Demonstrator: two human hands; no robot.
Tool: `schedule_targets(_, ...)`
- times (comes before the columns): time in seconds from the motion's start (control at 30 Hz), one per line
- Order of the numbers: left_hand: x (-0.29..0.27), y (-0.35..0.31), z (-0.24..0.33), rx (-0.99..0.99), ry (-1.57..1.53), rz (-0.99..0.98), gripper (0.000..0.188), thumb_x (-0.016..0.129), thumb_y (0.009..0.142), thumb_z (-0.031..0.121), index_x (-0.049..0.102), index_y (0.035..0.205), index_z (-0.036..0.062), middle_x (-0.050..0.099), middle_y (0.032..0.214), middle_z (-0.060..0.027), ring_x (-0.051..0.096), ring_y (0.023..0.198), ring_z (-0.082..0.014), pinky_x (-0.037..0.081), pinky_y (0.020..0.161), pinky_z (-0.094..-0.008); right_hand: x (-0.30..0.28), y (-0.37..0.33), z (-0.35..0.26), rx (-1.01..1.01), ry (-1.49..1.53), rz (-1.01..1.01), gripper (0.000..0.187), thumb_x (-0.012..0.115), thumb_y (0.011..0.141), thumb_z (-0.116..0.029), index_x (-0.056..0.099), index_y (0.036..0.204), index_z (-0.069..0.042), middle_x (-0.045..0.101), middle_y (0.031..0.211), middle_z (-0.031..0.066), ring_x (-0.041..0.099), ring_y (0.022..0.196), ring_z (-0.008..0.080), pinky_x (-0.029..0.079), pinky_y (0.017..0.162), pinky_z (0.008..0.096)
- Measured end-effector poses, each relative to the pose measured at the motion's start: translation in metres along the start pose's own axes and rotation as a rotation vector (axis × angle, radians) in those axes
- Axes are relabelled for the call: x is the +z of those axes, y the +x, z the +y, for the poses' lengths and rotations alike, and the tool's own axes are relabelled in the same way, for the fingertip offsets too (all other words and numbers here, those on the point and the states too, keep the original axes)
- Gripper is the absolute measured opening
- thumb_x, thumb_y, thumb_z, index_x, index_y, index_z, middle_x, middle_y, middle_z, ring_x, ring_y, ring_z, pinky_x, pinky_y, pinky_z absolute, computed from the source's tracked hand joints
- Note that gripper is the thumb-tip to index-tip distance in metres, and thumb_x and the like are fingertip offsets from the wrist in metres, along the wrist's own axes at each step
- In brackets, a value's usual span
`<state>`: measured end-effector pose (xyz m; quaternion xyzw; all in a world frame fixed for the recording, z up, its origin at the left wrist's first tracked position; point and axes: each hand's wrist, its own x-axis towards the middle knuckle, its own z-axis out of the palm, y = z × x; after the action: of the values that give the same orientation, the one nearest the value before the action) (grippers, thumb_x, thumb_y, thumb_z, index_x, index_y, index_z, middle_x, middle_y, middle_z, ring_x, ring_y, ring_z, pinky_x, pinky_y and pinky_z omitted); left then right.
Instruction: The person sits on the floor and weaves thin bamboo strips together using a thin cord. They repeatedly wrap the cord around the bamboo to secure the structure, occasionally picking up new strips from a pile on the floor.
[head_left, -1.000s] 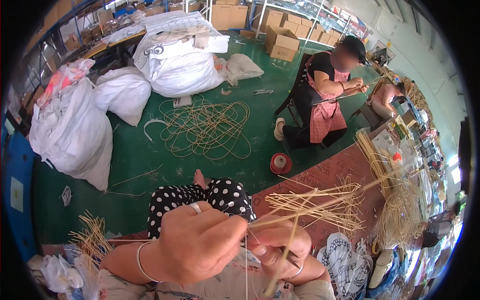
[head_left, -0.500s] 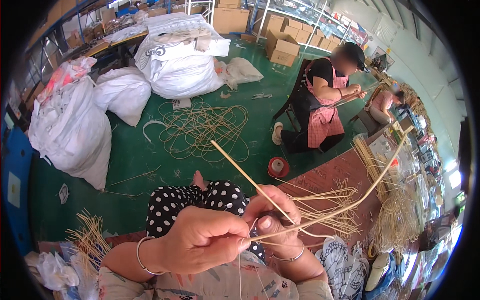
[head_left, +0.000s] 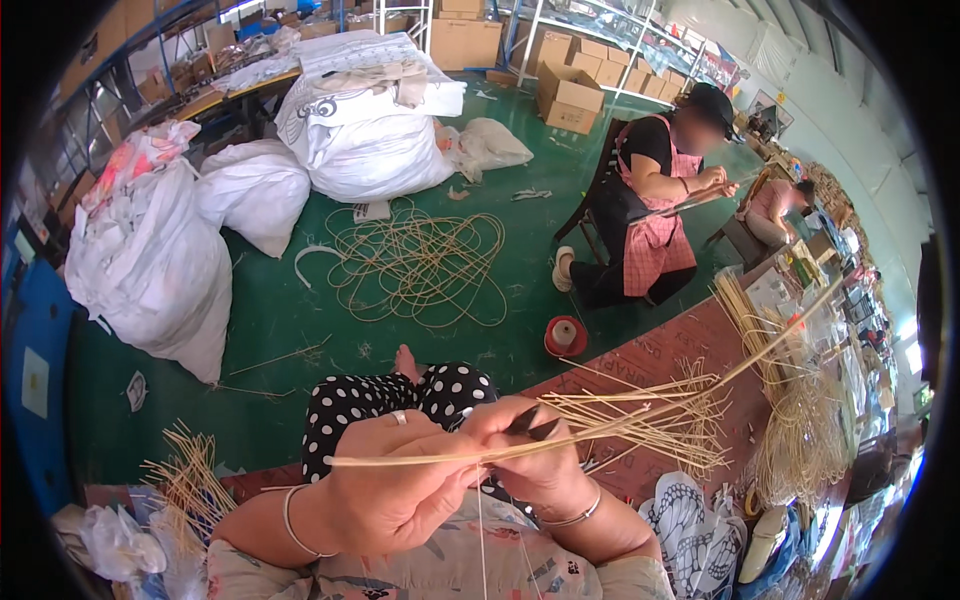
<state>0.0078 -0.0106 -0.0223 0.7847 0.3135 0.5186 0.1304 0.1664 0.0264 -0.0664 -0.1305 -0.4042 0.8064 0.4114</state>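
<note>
Closed in front of my chest, my left hand (head_left: 400, 485) pinches a long pale cane strip (head_left: 700, 385) and a white thread (head_left: 482, 540) where they meet. The strip passes across both hands, its short end on the left, its long end reaching far right. My right hand (head_left: 535, 465) is closed next to it, touching the left fingertips and gripping the strip. Two dark pointed tips (head_left: 532, 425) stick up from the right hand, like the blades of small snips; their handle is hidden. The thread hangs down over my shirt.
Cut cane strips (head_left: 650, 415) lie on a reddish board (head_left: 620, 370) at right; more bundles (head_left: 790, 400) stand beyond. A loose cane coil (head_left: 420, 265) and a red bowl (head_left: 565, 337) are on the floor. White sacks (head_left: 150, 265) stand left. A co-worker (head_left: 660, 190) sits ahead.
My hands have drawn together, the left one turning over. Two cane ends that stood apart in a V now lie nearly in one line. The dark tips have come into sight.
</note>
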Motion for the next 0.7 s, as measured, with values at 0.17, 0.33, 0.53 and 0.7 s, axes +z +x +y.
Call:
schedule_targets(0.17, -0.011, 0.002, -0.007, -0.038, 0.155, 0.023, 0.002, 0.054, 0.075, 0.0, 0.054, 0.078, 0.0004, 0.056, 0.061, -0.0067, 0.048, 0.045, -0.0158, 0.037, 0.042, -0.0255, 0.005, 0.0, -0.028, -0.126, -0.476, -0.416, 0.017, 0.066, 0.073, -0.014, 0.055, 0.07, -0.001, 0.058, 0.074, 0.0059, 0.053, 0.063, 0.0114, 0.042, 0.057, 0.0215)
schedule_targets(0.33, -0.008, -0.001, -0.028, -0.222, 0.032, 0.131, 0.005, 0.056, 0.073, -0.002, 0.054, 0.078, -0.0001, 0.053, 0.06, -0.0078, 0.049, 0.048, -0.018, 0.039, 0.046, -0.0266, 0.003, 0.013, -0.015, 0.133, 0.025, 0.019, 0.025, 0.064, 0.072, -0.023, 0.058, 0.067, 0.0, 0.058, 0.07, 0.0143, 0.053, 0.055, 0.0168, 0.042, 0.049, 0.0258)
schedule_targets(0.53, 0.001, 0.004, -0.035, 0.022, 0.359, 0.121, 0.016, 0.061, 0.067, -0.003, 0.056, 0.081, 0.0027, 0.054, 0.061, -0.0081, 0.05, 0.047, -0.0233, 0.038, 0.044, -0.0308, 0.023, 0.003, -0.012, -0.096, -0.483, -0.271, 0.018, 0.059, 0.081, -0.015, 0.055, 0.071, -0.001, 0.055, 0.072, 0.0039, 0.047, 0.061, 0.0099, 0.038, 0.055, 0.0231)
schedule_targets(0.7, -0.007, 0.015, -0.009, 0.115, 0.148, 0.088, 0.026, 0.063, 0.061, -0.003, 0.058, 0.086, -0.0012, 0.057, 0.064, -0.0076, 0.053, 0.048, -0.0206, 0.039, 0.043, -0.0285, 0.045, -0.013, -0.02, -0.072, 0.302, -0.237, 0.036, 0.048, 0.086, -0.034, 0.058, 0.073, -0.001, 0.057, 0.072, 0.0079, 0.05, 0.059, 0.0122, 0.04, 0.052, 0.0264)
